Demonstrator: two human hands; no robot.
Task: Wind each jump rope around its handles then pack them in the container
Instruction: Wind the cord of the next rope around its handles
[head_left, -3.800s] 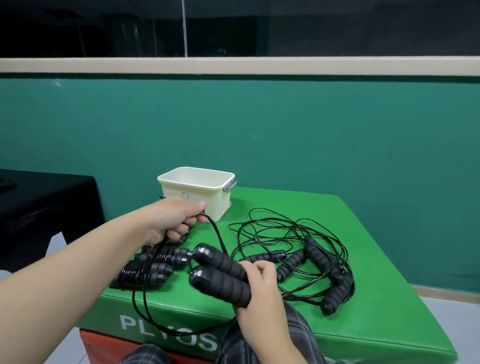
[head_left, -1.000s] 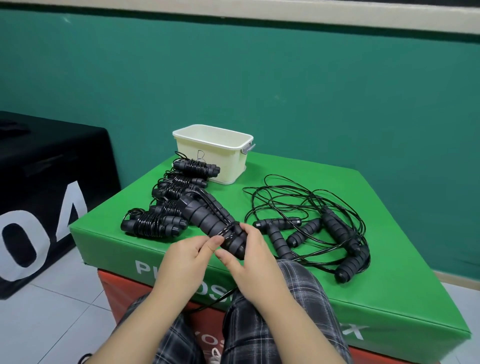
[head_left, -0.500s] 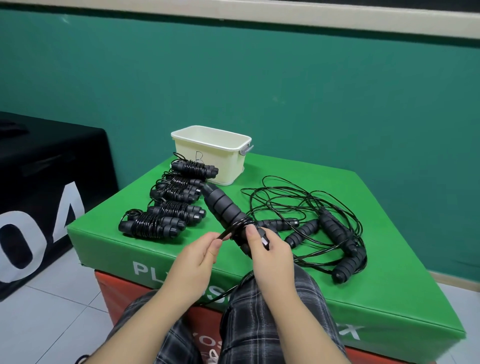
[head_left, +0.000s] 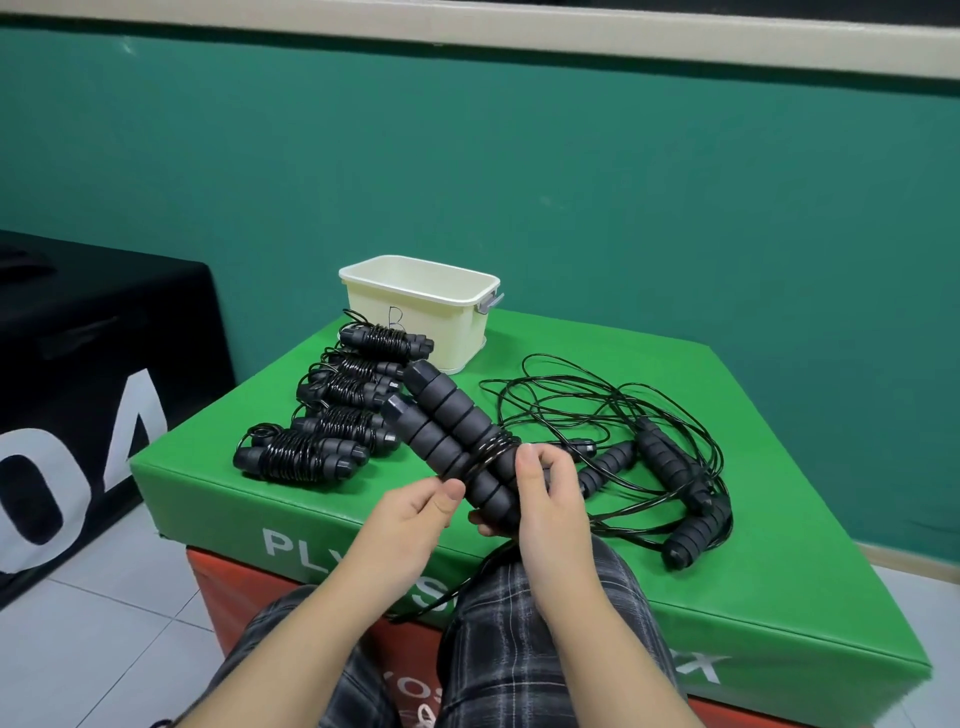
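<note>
Two black foam handles (head_left: 441, 415) of one jump rope lie side by side, tilted up to the left, with a few turns of black cord (head_left: 488, 449) around their middle. My right hand (head_left: 545, 499) grips their lower ends. My left hand (head_left: 415, 506) pinches the cord just left of the handles. The loose cord hangs down over my lap. Several wound ropes (head_left: 306, 457) lie in a row at the left of the green box. Unwound ropes (head_left: 654, 457) lie tangled at the right. The cream container (head_left: 421, 291) stands at the back.
The green padded box (head_left: 779, 597) sits on a red one (head_left: 228, 587). A black box (head_left: 93, 374) with white letters stands to the left on the tiled floor. A green wall runs close behind the container.
More turns of cord lie around the handle pair than a second ago. The handles have tilted up and shifted slightly. My left hand has moved from the handles' near end to their left side.
</note>
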